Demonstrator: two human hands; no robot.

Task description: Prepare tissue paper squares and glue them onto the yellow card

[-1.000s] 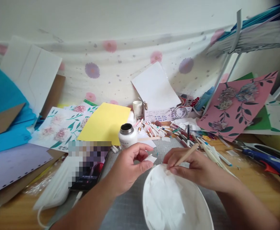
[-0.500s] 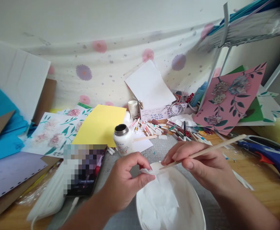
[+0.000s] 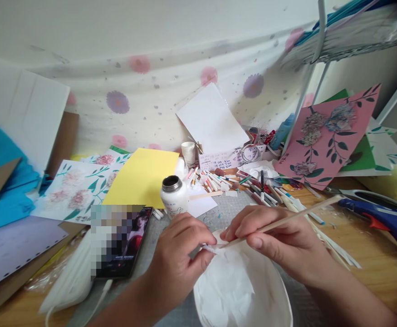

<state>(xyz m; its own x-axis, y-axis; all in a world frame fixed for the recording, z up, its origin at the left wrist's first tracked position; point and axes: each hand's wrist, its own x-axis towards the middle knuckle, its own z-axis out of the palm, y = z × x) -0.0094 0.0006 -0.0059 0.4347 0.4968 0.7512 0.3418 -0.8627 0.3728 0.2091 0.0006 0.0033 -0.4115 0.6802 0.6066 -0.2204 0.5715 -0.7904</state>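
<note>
My right hand (image 3: 280, 236) grips a thin pale wooden stick (image 3: 296, 214) between thumb and fingers, slanting down to the left. The stick's tip meets a small piece of white tissue paper (image 3: 212, 248), which my left hand (image 3: 181, 250) pinches between thumb and forefinger. Below both hands stands a white oval bowl (image 3: 278, 286). White tissue sheets (image 3: 227, 288) lie in it, bunched toward its left side. My fingers hide part of the bowl's far rim.
Behind my left hand stands an open white bottle (image 3: 174, 197). A phone (image 3: 123, 247) leans on a white stand at left. Scattered markers (image 3: 215, 181) lie beyond my hands. On the right are a blue glue gun (image 3: 385, 222) and a pink flower picture (image 3: 330, 136).
My right hand and the stick have shifted left and slightly down, bringing the stick's tip onto the tissue. My left hand has turned a little, its fingers closing nearer the tip.
</note>
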